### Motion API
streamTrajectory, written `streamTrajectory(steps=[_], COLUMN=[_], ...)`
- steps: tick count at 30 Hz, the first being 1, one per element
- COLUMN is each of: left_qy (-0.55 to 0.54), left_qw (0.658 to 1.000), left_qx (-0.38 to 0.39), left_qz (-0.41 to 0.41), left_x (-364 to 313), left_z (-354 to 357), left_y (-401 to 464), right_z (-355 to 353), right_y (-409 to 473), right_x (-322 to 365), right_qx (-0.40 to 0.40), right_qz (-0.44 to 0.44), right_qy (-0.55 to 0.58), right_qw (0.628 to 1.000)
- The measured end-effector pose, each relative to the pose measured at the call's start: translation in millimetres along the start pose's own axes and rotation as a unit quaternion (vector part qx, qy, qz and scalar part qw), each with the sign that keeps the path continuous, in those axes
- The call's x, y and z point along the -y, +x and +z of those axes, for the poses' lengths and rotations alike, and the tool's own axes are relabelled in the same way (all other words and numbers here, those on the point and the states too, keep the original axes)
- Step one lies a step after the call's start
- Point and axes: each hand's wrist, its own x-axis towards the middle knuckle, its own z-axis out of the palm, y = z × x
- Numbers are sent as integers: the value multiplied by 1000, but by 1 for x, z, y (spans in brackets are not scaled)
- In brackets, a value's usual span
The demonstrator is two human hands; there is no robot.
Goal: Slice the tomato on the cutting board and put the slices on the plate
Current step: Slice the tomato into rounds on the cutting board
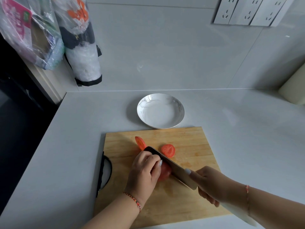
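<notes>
A red tomato (pixel 164 173) lies on the wooden cutting board (pixel 189 142), mostly hidden under my left hand (pixel 145 172), whose curled fingers hold it down. My right hand (pixel 209 184) grips the white handle of a broad knife (pixel 171 166). The blade runs diagonally along the tomato's right side, right beside my left fingertips. One round slice (pixel 168 150) lies flat just right of the blade tip. Another slice (pixel 140 142) stands tilted beyond the tip. The white marbled plate (pixel 179 105) sits behind the board with nothing on it.
The board has a black strap handle (pixel 105 172) at its left edge. Plastic bags (pixel 31 33) and a black-trimmed bag holder (pixel 82 52) hang at the back left. Wall sockets (pixel 247 10) are at the top right. A pale cylinder (pixel 293 90) stands at the right edge.
</notes>
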Motion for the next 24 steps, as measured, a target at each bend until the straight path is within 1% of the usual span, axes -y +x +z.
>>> streamTrajectory(steps=[2,4,6,10,14,19,24], left_qy=[2,6,11,6,-6,-7,-10], left_qw=[1000,1000,999,1000,999,999,999], left_qx=[8,19,25,27,40,45,40], left_qz=[-4,-15,-21,-11,-20,-24,-18], left_x=[0,-1,-3,-3,-2,-3,-4], left_z=[-1,-2,-3,-4,-6,-7,-8], left_y=[-1,-2,-2,-2,-2,-1,-1], right_z=[-1,-5,-10,-22,-28,-29,-29], right_y=[-1,-3,-6,-16,-35,-51,-58], right_x=[-1,-3,-3,3,11,17,17], right_qx=[-9,-20,-25,-21,6,31,30], right_qz=[11,37,42,-5,-21,-11,2], right_qy=[35,103,117,82,44,-6,-29], right_qw=[999,994,992,996,999,999,999])
